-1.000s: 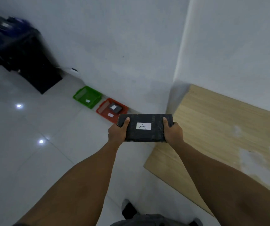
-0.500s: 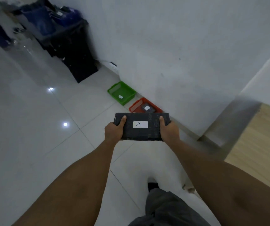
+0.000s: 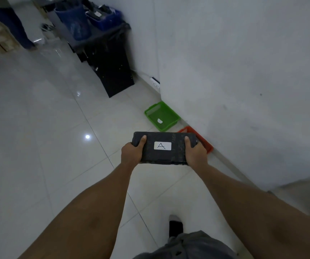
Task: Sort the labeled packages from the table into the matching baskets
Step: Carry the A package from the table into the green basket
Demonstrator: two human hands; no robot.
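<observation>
The wooden worktop has gone out of view since the earlier frame, and the green basket [image 3: 162,116] and the red basket [image 3: 202,139] on the floor by the wall are now closer. The black package [image 3: 176,152], label "A" upward, is held in the air near the red basket. The left hand [image 3: 132,153] and the right hand [image 3: 195,154] each close their grip on one end of it.
</observation>
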